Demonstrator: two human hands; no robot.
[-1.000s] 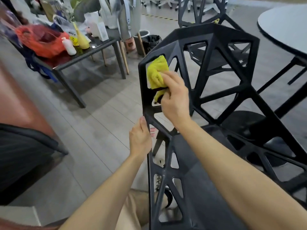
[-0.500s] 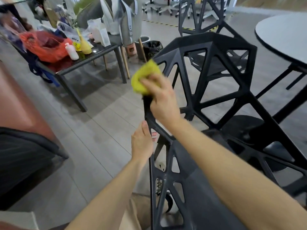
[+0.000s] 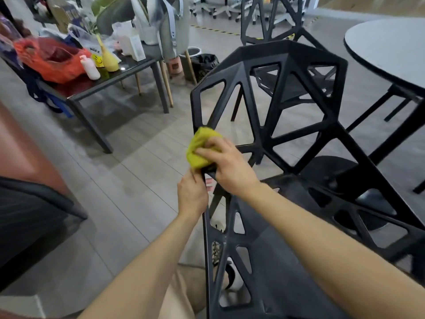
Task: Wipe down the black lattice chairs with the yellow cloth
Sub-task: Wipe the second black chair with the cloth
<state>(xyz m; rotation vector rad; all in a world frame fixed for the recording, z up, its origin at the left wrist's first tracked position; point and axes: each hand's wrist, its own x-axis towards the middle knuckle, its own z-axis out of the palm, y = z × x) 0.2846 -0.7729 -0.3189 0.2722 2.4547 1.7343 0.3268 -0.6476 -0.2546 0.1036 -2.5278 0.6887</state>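
A black lattice chair (image 3: 287, 125) stands right in front of me, its backrest to the far side and its seat low on the right. My right hand (image 3: 227, 166) grips a bunched yellow cloth (image 3: 199, 147) against the lower left edge of the backrest frame. Just below it, my left hand (image 3: 192, 194) holds the chair's left edge where back and seat meet. A second black lattice chair (image 3: 271, 21) stands farther back.
A dark low table (image 3: 110, 77) at the left carries an orange bag (image 3: 48, 58), bottles and boxes. A round grey table (image 3: 391, 47) stands at the right. A black bin (image 3: 204, 63) sits behind the chair. Grey plank floor lies between the chair and the low table.
My right hand slid the yellow cloth from inside the upper left backrest opening out to the left frame edge and down it, ending just above my left hand, which stayed put.
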